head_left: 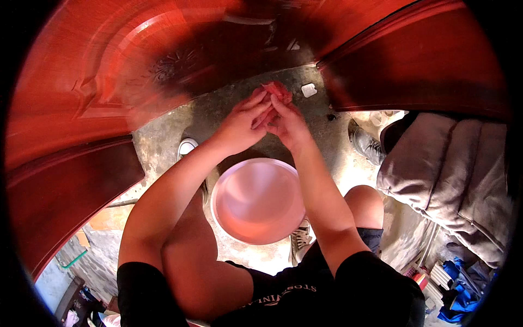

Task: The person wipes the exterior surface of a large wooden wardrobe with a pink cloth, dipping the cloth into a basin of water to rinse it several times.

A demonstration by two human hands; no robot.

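Both my arms reach forward over a pink basin (259, 201), and my hands meet beyond its far rim. Between them is a crumpled reddish cloth (279, 90), bunched up at the fingertips. My left hand (242, 124) grips it from the left, fingers bent toward the other hand. My right hand (286, 121) closes on the cloth from the right, with the thumb and fingers near the left fingertips. Part of the cloth is hidden behind the fingers. The basin stands on the floor between my legs, and its inside looks smooth and pale.
A glossy red carved door panel (125, 71) fills the far side, with another red panel (414, 71) at far right. A small white piece (309, 90) lies on the concrete floor (218, 103). A grey padded garment (447, 169) and a shoe (366, 143) are at right; blue cloth (463, 294) lies lower right.
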